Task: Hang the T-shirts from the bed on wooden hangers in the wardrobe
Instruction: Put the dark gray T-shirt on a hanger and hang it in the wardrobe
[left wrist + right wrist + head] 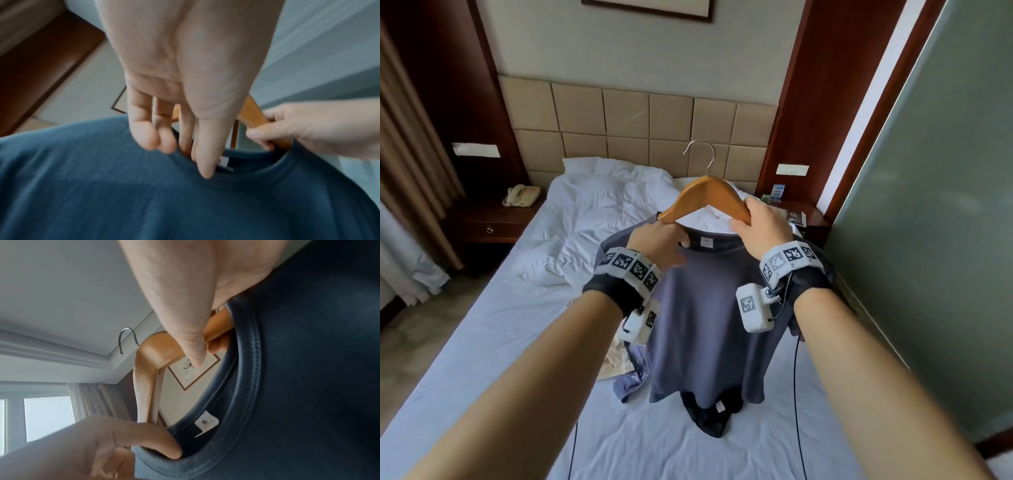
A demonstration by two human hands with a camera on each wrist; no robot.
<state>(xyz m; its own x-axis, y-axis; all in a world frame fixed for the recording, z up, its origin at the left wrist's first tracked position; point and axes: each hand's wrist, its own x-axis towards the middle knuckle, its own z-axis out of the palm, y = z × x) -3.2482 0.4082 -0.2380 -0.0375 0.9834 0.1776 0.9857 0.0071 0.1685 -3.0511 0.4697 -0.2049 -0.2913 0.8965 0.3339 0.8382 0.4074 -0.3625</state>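
Soft daylight fills the room around me; in my right wrist view it comes from the window [49,417], which is blown out to plain white. The head view is sharp at its centre, but the door frame [876,113] bows at the edge (wide-lens bending). My left wrist view is the worst: my left hand [185,91] and the T-shirt [123,194] are smeared by motion blur. Shadows stay faint, and I see no harsh glare.
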